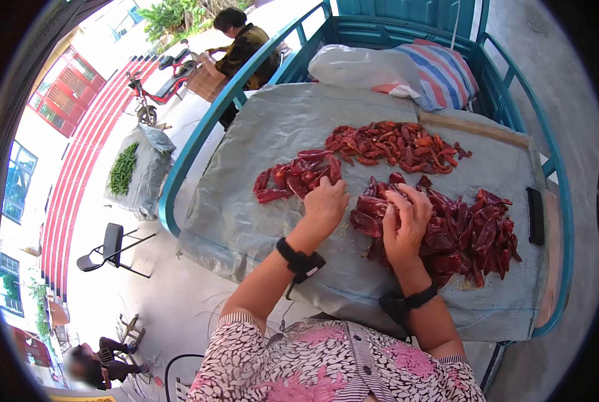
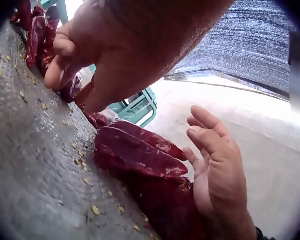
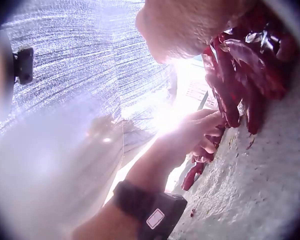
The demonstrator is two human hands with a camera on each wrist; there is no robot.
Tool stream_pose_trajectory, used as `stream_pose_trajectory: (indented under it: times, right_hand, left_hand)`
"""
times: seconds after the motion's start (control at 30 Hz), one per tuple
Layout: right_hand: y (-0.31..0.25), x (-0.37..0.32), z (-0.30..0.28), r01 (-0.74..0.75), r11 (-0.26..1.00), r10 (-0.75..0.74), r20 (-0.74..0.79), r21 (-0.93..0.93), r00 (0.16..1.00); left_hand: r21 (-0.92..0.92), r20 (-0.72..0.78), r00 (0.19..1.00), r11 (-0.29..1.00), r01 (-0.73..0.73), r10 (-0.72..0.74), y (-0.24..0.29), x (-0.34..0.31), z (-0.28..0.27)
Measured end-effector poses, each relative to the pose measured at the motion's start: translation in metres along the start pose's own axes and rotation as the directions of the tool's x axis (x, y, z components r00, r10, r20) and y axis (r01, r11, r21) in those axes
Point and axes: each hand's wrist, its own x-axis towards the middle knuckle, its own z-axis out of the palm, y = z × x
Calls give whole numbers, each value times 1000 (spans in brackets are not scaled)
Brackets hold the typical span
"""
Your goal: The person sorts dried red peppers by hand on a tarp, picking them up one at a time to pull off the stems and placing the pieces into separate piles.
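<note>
My left hand [image 1: 323, 204] is at the right end of a small heap of dried red chili peppers [image 1: 283, 181], its fingers bent down. In the left wrist view a dark chili pepper [image 2: 70, 91] shows between that hand's thumb and fingers. Over the left side of a larger heap of broad, dark red chili peppers [image 1: 470, 231] is my right hand [image 1: 409, 224], thumb and fingers apart and loosely curved. The left wrist view shows its fingertips beside two big glossy chili peppers [image 2: 140, 152]. A third heap of smaller, brighter chili peppers [image 1: 396, 144] lies beyond both hands.
A grey sheet [image 1: 273, 120] covers the cart bed, with pale seeds scattered on it. A black phone [image 1: 535, 216] lies at the right, and teal rails [image 1: 206, 130] surround the bed. Behind are a striped sack [image 1: 440, 74] and a wooden strip [image 1: 474, 128]. A person [image 1: 249, 50] stands beyond the left rail.
</note>
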Motion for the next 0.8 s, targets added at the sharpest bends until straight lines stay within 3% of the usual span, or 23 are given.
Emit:
stream_pose_trajectory:
  times: [0.2,0.3,0.4,0.5,0.6,0.7,0.8]
  right_hand:
    - [-4,0,-2,3,999,-4,24,32,1000]
    - [-4,0,-2,6,999,-7,27,36,1000]
    - [-5,1,-1,-7,998,4,42,68,999]
    - [-6,0,0,-7,996,3,46,85,999]
    - [-5,0,-1,-7,997,2,61,82,998]
    - [-3,-1,-1,-1,998,-2,38,61,999]
    - [-9,4,-1,-46,995,53,-78,88,996]
  left_hand:
    - [88,-69,995,994,-70,77,-10,10,16]
    - [-7,-96,995,1000,0,-1,-1,6,8]
    - [17,-225,974,1000,-5,9,7,11,-2]
    - [120,-218,963,984,-133,156,-10,25,19]
    - [90,-204,970,989,-119,135,-15,28,31]
    - [-84,-230,962,982,-170,147,6,10,0]
    - [-272,-370,887,880,-389,277,23,-10,-21]
